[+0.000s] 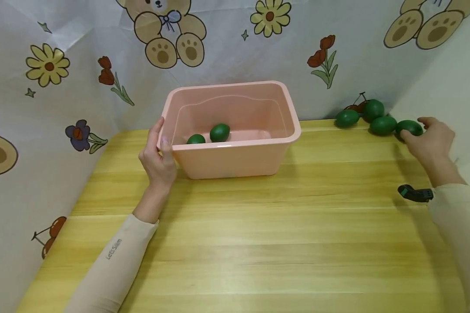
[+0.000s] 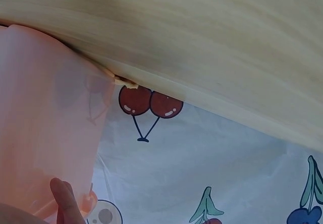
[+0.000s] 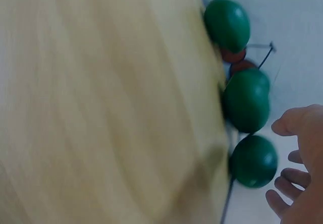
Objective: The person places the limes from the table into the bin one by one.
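A pink plastic bin (image 1: 231,161) stands on the table near its back edge, tilted toward none of its sides. My left hand (image 1: 158,161) grips its left rim, thumb at the front corner; in the left wrist view only some fingers (image 2: 64,199) show against the bin. Two smooth, dark green, lime-like fruits (image 1: 219,132) lie inside. Several more sit in a cluster at the back right. Around the rightmost fruit (image 1: 410,127) my right hand (image 1: 432,141) is spread, thumb and fingers beside it; the right wrist view shows a gap between hand (image 3: 305,158) and fruit (image 3: 254,161).
The wooden table (image 1: 278,239) meets a cloth (image 1: 227,48) printed with bears and flowers at the back and left. A white surface (image 1: 446,87) rises on the right. A black device (image 1: 415,193) sticks out from the right wrist.
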The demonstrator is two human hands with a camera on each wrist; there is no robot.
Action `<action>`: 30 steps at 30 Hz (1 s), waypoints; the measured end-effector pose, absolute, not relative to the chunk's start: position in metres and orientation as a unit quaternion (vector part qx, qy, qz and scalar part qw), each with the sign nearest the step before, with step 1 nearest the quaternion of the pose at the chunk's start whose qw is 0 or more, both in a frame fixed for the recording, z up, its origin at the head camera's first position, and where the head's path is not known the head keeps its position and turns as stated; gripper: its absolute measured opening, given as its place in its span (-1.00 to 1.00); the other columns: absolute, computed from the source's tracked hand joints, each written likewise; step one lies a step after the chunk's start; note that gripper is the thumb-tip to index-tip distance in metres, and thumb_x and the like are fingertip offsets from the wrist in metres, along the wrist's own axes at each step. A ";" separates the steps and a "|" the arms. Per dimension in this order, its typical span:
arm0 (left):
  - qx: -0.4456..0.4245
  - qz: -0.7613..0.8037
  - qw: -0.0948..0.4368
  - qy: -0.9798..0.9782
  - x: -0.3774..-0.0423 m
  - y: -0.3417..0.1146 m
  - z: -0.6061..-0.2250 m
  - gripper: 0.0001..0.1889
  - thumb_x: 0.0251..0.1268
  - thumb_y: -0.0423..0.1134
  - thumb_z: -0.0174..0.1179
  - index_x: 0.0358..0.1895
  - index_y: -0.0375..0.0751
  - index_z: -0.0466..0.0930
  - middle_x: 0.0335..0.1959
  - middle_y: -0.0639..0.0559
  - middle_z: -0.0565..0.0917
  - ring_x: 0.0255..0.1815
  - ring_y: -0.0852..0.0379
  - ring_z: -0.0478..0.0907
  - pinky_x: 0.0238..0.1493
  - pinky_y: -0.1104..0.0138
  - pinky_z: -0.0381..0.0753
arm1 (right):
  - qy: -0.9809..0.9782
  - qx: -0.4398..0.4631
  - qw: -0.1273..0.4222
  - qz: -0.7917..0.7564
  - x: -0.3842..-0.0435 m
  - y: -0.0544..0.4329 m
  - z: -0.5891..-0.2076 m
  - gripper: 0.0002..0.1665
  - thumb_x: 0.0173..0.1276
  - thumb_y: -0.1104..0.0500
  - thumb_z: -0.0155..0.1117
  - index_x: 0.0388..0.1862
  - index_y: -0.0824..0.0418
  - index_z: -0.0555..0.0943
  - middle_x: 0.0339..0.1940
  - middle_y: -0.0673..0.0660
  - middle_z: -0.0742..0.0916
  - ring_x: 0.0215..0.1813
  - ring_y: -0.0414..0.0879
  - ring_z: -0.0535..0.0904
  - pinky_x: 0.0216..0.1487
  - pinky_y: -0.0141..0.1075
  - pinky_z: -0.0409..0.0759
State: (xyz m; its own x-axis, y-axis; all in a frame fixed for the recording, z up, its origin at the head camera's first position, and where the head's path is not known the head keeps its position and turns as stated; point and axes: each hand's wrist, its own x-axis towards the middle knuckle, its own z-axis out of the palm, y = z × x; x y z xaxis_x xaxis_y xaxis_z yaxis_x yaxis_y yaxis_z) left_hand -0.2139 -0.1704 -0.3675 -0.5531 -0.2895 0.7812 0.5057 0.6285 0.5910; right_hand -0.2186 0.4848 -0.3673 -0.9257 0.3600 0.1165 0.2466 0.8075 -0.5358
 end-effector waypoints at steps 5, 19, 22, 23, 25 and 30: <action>-0.086 -0.430 0.464 -0.770 -0.216 -0.171 -0.369 -0.36 0.37 0.07 -0.14 0.35 -0.13 0.66 0.18 -0.03 0.78 -0.05 -0.14 0.81 -0.15 0.33 0.67 | -0.943 -0.190 0.085 0.258 -0.217 0.497 -0.382 0.03 0.56 -0.18 -0.10 0.70 0.47 -0.07 0.65 0.60 0.12 0.62 0.61 -0.09 0.58 0.40 -0.09; -0.095 -0.430 0.464 -0.769 -0.216 -0.170 -0.369 -0.34 0.38 0.09 -0.13 0.34 -0.22 0.65 0.21 -0.10 0.76 0.06 -0.15 0.80 -0.06 -0.13 0.76 | -0.946 -0.230 0.081 0.212 -0.223 0.501 -0.396 0.03 0.57 -0.21 -0.12 0.69 0.45 -0.09 0.56 0.68 0.16 0.53 0.63 0.04 0.53 0.38 0.04; -0.097 -0.428 0.464 -0.769 -0.216 -0.171 -0.368 -0.34 0.38 0.08 -0.13 0.34 -0.22 0.65 0.21 -0.10 0.76 0.05 -0.15 0.80 -0.06 -0.12 0.76 | -0.937 -0.244 0.084 0.236 -0.225 0.497 -0.397 0.04 0.56 -0.21 -0.11 0.68 0.45 -0.13 0.57 0.70 0.12 0.56 0.62 0.01 0.54 0.38 0.06; -0.097 -0.427 0.465 -0.770 -0.216 -0.172 -0.368 -0.34 0.38 0.08 -0.13 0.34 -0.22 0.64 0.21 -0.10 0.76 0.04 -0.16 0.80 -0.08 -0.12 0.76 | -0.933 -0.248 0.084 0.246 -0.225 0.495 -0.397 0.05 0.56 -0.21 -0.09 0.68 0.44 -0.13 0.58 0.69 0.10 0.57 0.61 0.00 0.54 0.38 0.07; -0.096 -0.425 0.464 -0.771 -0.216 -0.173 -0.368 -0.34 0.37 0.08 -0.13 0.34 -0.22 0.64 0.21 -0.10 0.76 0.03 -0.16 0.80 -0.10 -0.12 0.76 | -0.926 -0.259 0.087 0.262 -0.224 0.493 -0.397 0.05 0.54 -0.21 -0.07 0.68 0.44 -0.12 0.59 0.68 0.06 0.59 0.60 -0.04 0.53 0.40 0.08; -0.090 -0.421 0.464 -0.774 -0.216 -0.177 -0.368 -0.33 0.38 0.09 -0.14 0.34 -0.22 0.64 0.21 -0.12 0.76 0.03 -0.17 0.80 -0.11 -0.11 0.77 | -0.915 -0.267 0.114 0.279 -0.222 0.482 -0.395 0.01 0.53 -0.17 -0.05 0.68 0.42 -0.06 0.61 0.61 0.12 0.60 0.57 -0.05 0.54 0.40 0.03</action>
State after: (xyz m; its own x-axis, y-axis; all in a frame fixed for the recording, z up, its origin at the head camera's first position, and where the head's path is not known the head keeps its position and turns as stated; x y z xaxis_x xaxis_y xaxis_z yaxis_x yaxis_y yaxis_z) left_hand -0.2158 -0.1769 -0.3680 -0.5534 -0.2503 0.7944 0.5304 0.6295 0.5678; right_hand -0.2217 0.4824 -0.3946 -0.8313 0.5525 0.0605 0.4248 0.7019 -0.5717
